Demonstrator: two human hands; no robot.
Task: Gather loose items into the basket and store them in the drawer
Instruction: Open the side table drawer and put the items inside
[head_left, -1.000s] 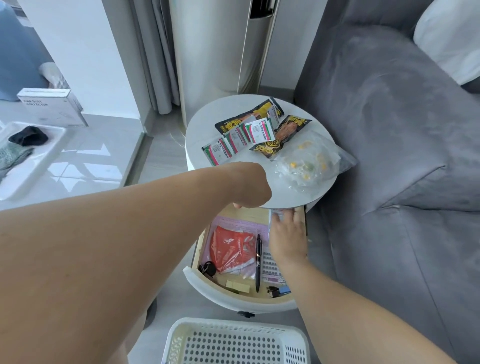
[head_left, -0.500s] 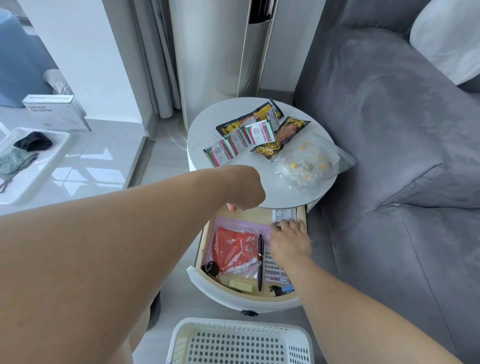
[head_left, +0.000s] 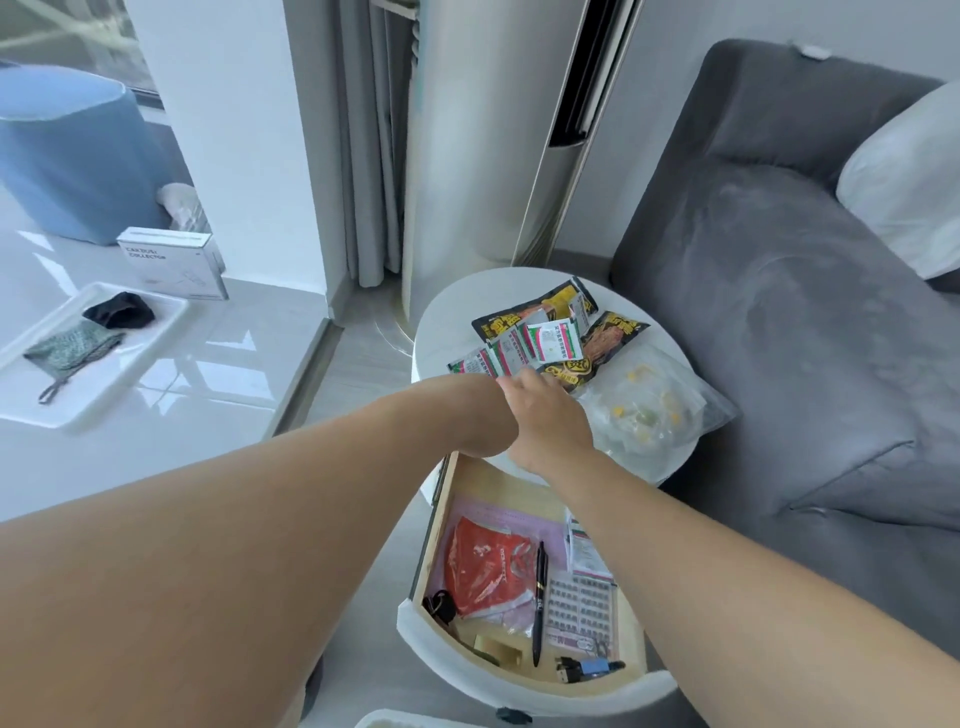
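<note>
On the round white table (head_left: 447, 332) lie several green-and-red sachets (head_left: 545, 340), two black-and-yellow snack packets (head_left: 615, 335) and a clear bag of yellow sweets (head_left: 649, 410). My right hand (head_left: 550, 415) reaches over the table's front, fingertips at the nearest sachets. My left hand (head_left: 488, 415) is at the table's front edge; its fingers are hidden. Below, the drawer (head_left: 519, 680) stands open with a red pouch (head_left: 488, 566), a black pen (head_left: 539, 603), a blister sheet (head_left: 582, 616) and small items. The white basket (head_left: 410, 721) shows only its rim at the bottom.
A grey sofa (head_left: 779, 338) with a white pillow (head_left: 904, 176) borders the table on the right. A tall white tower unit (head_left: 493, 130) stands behind. On the floor at left are a white tray (head_left: 156, 343) with cloths, a white box (head_left: 171, 262) and a blue stool (head_left: 72, 156).
My right hand has left the drawer and risen to the tabletop, reaching the sachets. A sachet now lies in the drawer's right side. My left hand stays at the table edge.
</note>
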